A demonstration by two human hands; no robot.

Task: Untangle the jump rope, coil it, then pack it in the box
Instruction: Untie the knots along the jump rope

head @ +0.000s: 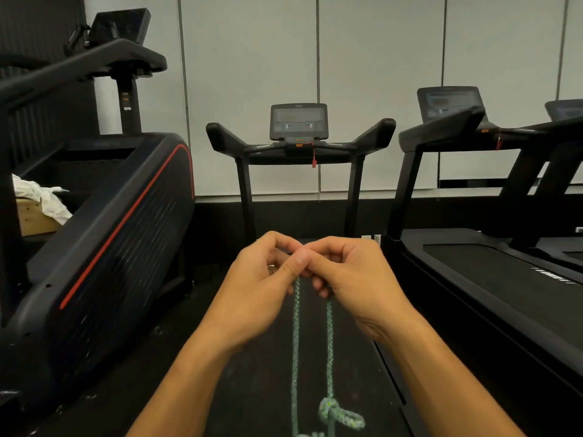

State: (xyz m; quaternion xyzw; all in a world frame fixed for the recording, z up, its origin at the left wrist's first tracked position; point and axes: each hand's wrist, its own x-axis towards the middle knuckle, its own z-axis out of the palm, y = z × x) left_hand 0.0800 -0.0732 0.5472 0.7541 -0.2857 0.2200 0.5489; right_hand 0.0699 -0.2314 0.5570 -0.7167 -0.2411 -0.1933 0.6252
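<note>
A green braided jump rope (pixel 296 342) hangs in two strands from my hands, down past the bottom edge of the view. The right strand carries a knot with a small loop (pixel 339 412) low down. My left hand (pixel 262 279) and my right hand (pixel 350 272) are held together in front of me, fingertips meeting, and both pinch the rope at its top. The piece of rope between the fingers is hidden. A cardboard box (pixel 33 217) sits at the far left behind a machine, with white cloth or paper in it.
I stand over the belt of a treadmill (pixel 298 134) whose console faces me. A stair-climber machine (pixel 104 234) fills the left side. Another treadmill (pixel 492 272) runs along the right. The floor is black.
</note>
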